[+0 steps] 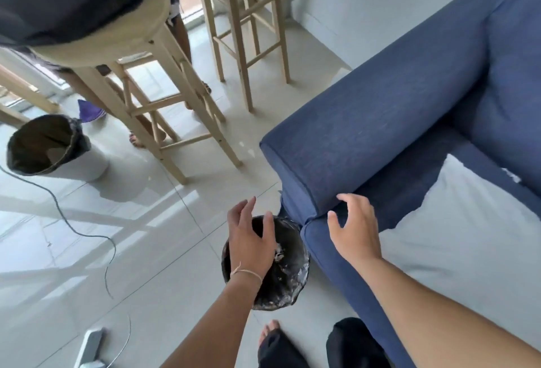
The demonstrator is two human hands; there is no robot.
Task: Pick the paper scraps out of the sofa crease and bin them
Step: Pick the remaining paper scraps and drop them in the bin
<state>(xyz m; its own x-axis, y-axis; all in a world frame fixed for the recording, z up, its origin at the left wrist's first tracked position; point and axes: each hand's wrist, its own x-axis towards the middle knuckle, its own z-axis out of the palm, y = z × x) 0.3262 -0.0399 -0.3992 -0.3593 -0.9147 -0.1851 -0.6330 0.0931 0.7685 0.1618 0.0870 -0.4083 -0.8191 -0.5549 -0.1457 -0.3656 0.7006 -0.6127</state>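
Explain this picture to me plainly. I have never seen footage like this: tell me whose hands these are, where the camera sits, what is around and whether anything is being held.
There is no machine here. A person wears one wide-angle camera on the head, looking forward and down, so the two bare arms reaching in from the bottom are the wearer's own.

The left hand hangs open over a small bin with a dark liner that stands on the tiled floor beside the sofa; pale scraps show inside it. The right hand is open too, fingers spread at the crease where the blue sofa's armrest meets the seat. Neither hand visibly holds anything.

A white cloth covers part of the seat. Further off stand wooden stools and a second, white bin; a cable trails across the floor.
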